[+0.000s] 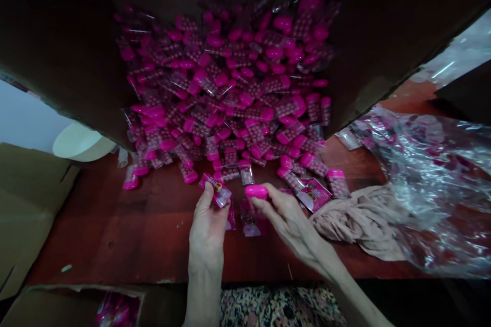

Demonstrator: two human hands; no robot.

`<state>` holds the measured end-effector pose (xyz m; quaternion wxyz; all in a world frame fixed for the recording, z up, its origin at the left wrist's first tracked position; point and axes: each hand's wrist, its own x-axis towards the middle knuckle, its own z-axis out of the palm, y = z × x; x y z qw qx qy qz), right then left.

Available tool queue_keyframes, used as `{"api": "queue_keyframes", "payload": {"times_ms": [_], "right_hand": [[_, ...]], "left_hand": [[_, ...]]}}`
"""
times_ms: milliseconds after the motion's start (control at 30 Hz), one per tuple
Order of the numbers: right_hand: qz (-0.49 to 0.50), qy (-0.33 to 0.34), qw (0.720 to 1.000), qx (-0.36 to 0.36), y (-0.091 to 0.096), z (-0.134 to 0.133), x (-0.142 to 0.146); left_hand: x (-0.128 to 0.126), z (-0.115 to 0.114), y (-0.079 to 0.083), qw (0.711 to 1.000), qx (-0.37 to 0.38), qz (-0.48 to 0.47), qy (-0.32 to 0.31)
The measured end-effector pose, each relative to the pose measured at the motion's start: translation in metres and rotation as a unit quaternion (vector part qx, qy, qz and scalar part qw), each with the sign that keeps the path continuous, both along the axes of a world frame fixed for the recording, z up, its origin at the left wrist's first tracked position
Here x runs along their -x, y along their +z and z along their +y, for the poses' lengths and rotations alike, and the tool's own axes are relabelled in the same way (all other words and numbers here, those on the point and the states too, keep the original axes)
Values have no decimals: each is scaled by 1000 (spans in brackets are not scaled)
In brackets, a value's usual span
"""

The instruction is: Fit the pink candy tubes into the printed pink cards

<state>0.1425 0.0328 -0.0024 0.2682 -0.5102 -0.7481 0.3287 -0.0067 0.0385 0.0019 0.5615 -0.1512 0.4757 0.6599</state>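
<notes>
In my left hand (209, 214) is a small printed pink packet (216, 190), pinched between thumb and fingers and tilted. My right hand (282, 209) grips a small container by its bright pink cap (256, 192); its body is hard to make out below the cap. Between and under the hands, more printed pink packets (252, 219) lie on the red tabletop. Just beyond the hands rises a large heap of clear containers with pink caps (245, 97), filled with small pink balls. Another pink packet (313, 195) rests right of my right hand, near a capped container (337, 183).
A cardboard box (65, 25) surrounds the heap at its back and sides. To the right, a crumpled beige cloth (360, 217) lies beside clear plastic bags (429, 173). A white bowl (82, 142) stands at left. At the front, an opened carton holds pink packets (118, 309).
</notes>
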Motion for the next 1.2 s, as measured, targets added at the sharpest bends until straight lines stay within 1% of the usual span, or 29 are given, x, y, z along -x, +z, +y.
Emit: {"api": "queue_keyframes", "payload": {"times_ms": [67, 133, 267, 400, 500, 633, 667, 733, 833, 967, 1033, 1133, 1200], "right_hand": [[73, -1, 994, 77, 1, -14, 7], [115, -16, 987, 108, -2, -22, 15], [184, -76, 973, 114, -9, -25, 25], [215, -90, 963, 135, -14, -26, 25], [227, -80, 961, 138, -16, -27, 22], [237, -32, 957, 163, -18, -23, 19], [242, -30, 956, 164, -19, -21, 20], [252, -45, 954, 155, -20, -19, 21], [266, -72, 952, 137, -22, -18, 24], [268, -60, 952, 131, -23, -19, 23], [243, -48, 963, 108, -22, -20, 21], [181, -34, 982, 49, -22, -21, 20], [143, -45, 989, 21, -22, -23, 21]], "left_hand": [[-6, 1, 2, 1000, -7, -3, -13], [-14, 0, 4, 1000, -11, -7, -28], [-23, -3, 5, 998, -25, -17, -61], [-25, -5, 0, 997, -29, -1, -75], [-25, -5, -4, 993, -48, 56, -92], [-26, -7, -7, 983, -70, 127, -112], [-25, -8, -8, 981, -78, 135, -115], [-23, -11, -10, 977, -101, 145, -117], [-17, -16, -15, 969, -124, 154, -147], [-10, -19, -21, 967, -110, 141, -182], [-9, -18, -22, 968, -108, 129, -186], [-11, -16, -20, 965, -118, 121, -199], [-16, -17, -18, 963, -123, 125, -204]]}}
